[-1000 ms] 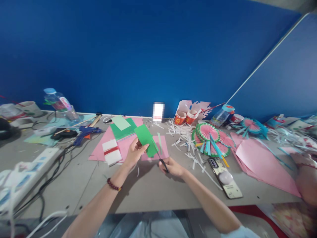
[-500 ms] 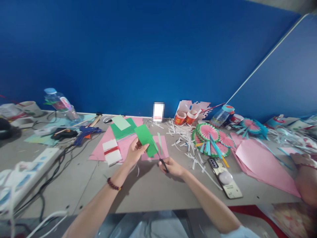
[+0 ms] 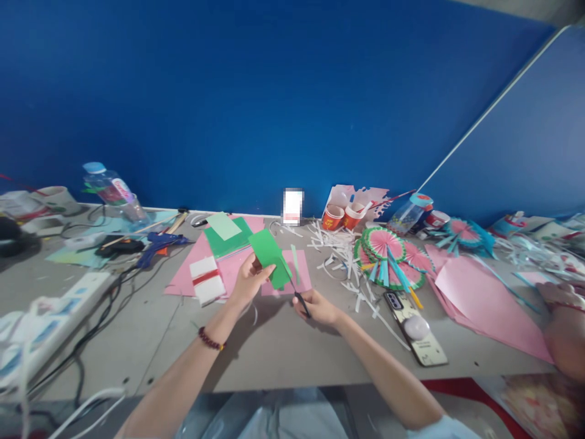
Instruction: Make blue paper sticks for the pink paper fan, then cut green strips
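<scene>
My left hand (image 3: 247,281) pinches a green paper sheet (image 3: 269,256) and holds it up over the grey table (image 3: 274,347). My right hand (image 3: 319,306) is closed round black scissors (image 3: 301,300), whose blades meet the sheet's lower right edge. A thin green strip (image 3: 295,263) hangs off the sheet's right side. Under both hands lies pink paper (image 3: 237,268), with more green sheets (image 3: 227,236) stacked behind it.
White paper shreds (image 3: 340,256) and pleated pink-green fans (image 3: 388,253) lie to the right, beside a phone (image 3: 415,327) and a large pink sheet (image 3: 484,302). Another person's hand (image 3: 560,305) rests far right. A glue gun (image 3: 158,244), cables, a power strip (image 3: 50,317) and a bottle (image 3: 109,189) are on the left.
</scene>
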A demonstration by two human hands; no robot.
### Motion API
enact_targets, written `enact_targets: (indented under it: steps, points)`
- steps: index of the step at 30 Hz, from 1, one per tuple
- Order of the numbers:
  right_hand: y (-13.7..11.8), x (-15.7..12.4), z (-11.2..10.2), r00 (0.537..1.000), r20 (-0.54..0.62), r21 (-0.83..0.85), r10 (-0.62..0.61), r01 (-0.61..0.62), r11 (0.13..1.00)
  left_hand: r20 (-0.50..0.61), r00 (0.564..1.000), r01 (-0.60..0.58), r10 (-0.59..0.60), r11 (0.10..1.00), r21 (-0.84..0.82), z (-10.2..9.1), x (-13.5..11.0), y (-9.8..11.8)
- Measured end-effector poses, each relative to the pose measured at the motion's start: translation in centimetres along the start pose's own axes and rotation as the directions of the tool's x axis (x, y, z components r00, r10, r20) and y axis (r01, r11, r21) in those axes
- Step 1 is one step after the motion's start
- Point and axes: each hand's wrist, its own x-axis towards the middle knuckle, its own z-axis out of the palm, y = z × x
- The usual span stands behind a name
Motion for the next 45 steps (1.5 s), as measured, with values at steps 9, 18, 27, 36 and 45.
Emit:
enact_targets:
  steps: [9,18,27,36,45]
  points:
    - [0.2,0.0,0.1,0.999,-0.019,0.023,0.035,-0.035,0.999,0.004,1.000,-0.002,0.002,1.000,-0.004,0.0,0.1,-0.1]
    - [0.1,0.2,0.0,1.000,-0.005,0.001,0.015,-0.015,1.000,0.015,1.000,-0.007,0.008,1.000,-0.027,0.1,0.1,0.1]
    - [0.0,0.1,0.0,1.000,0.022,-0.005,0.005,-0.005,1.000,-0.118,0.992,-0.027,0.031,0.999,0.035,-0.2,0.2,-0.2]
    - [0.0,-0.1,0.0,0.999,0.028,-0.005,0.022,-0.021,1.000,-0.089,0.996,0.011,-0.009,1.000,0.020,-0.3,0.5,-0.5]
    - [0.0,-0.1,-0.1,0.999,0.039,-0.013,0.025,-0.025,1.000,-0.076,0.997,0.001,0.002,1.000,0.031,-0.4,0.6,-0.9]
